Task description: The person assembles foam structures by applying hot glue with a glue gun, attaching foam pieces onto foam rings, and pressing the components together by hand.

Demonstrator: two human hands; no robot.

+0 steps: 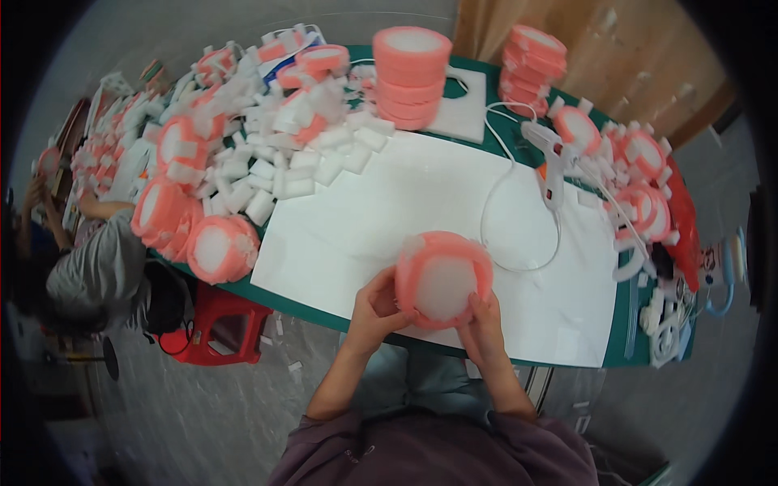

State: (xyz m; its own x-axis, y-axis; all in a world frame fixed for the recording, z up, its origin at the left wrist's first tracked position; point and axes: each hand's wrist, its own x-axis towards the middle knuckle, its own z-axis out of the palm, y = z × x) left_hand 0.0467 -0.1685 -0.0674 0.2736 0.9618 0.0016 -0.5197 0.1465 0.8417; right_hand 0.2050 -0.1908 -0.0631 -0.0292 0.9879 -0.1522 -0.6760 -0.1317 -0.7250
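Observation:
Between my two hands is a round foam piece (444,287), white in the middle with a thick pink foam rim. My left hand (374,312) is closed on its left edge, and my right hand (485,328) grips its lower right edge. The piece is held tilted over the near part of a white sheet (381,211). A white glue gun (553,166) with a cable lies to the right on the sheet's far edge. Part of my fingers is hidden behind the foam.
Stacks of pink foam rings (411,81) stand at the back. Loose white foam blocks (300,166) pile up on the left; more pink pieces (644,154) lie right. Another person (101,267) sits at far left beside a red stool (223,328). The green table (312,309) curves around.

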